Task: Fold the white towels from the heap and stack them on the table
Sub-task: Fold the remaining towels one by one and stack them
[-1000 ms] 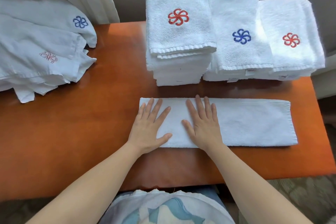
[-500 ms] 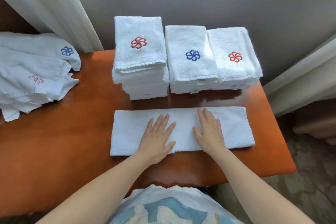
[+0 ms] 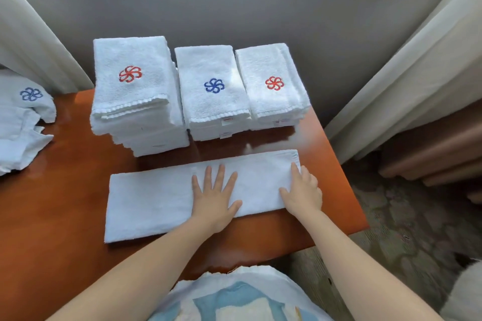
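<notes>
While the left hand [image 3: 214, 198], fingers splayed flat, pins the towel [image 3: 156, 200] to the bench [image 3: 65, 216], the right hand [image 3: 302, 190] covers its end, grip unclear, probably ready to fold.

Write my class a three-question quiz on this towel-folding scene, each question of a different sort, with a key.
1. Multiple choice: what colour is the emblem on the middle stack? A red, B blue, C green.
2. True or false: the left hand lies flat on the long folded towel.
3. Fill in: the right hand rests at the towel's ____ end.
Key: 1 B; 2 true; 3 right.
</notes>
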### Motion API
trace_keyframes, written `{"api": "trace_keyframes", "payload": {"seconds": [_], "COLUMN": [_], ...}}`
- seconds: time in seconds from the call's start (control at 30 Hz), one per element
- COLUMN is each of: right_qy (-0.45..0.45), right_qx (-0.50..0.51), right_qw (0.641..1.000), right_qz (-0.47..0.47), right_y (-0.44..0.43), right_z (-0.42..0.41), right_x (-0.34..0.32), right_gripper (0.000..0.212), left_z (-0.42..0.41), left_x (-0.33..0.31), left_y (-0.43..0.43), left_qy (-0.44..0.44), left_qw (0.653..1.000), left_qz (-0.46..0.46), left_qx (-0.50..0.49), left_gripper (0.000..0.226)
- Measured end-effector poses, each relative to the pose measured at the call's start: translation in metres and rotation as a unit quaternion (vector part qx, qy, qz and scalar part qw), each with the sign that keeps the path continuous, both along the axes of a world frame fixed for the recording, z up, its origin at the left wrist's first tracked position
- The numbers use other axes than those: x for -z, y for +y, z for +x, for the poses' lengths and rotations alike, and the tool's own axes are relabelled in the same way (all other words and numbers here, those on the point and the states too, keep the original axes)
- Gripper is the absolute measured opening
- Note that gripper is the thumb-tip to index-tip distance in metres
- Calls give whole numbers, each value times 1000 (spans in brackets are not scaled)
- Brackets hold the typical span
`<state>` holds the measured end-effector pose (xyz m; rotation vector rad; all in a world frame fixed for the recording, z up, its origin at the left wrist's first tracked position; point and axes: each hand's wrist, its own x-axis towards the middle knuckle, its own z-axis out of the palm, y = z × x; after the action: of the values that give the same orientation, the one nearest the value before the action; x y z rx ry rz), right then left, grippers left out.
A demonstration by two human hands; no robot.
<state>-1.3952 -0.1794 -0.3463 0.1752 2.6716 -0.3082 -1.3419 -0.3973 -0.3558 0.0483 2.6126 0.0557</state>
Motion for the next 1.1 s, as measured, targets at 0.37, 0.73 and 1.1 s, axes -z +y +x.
{"api": "trace_keyframes", "payload": {"seconds": [0.37, 0.73, 1.1], "right_qy": [-43, -125, -70], "right_qx": [161, 354, 76], "right_qw": [969, 835, 907], "right_qz": [-183, -402, -408], "right_y": [5, 7, -55], "right_z": [-26, -34, -31], "right_x": [-9, -32, -86], "right_gripper": [85, 25, 25], "left_z": [-9, -10, -3], "left_x": [-2, -1, -20], "left_y": [7, 6, -24], "left_qy": [-27, -18, 126], "left_qw": [999, 1000, 958], "left_qz": [-12, -2, 227], "left_qx": [-15, -15, -125], "left_gripper": [75, 77, 44]}}
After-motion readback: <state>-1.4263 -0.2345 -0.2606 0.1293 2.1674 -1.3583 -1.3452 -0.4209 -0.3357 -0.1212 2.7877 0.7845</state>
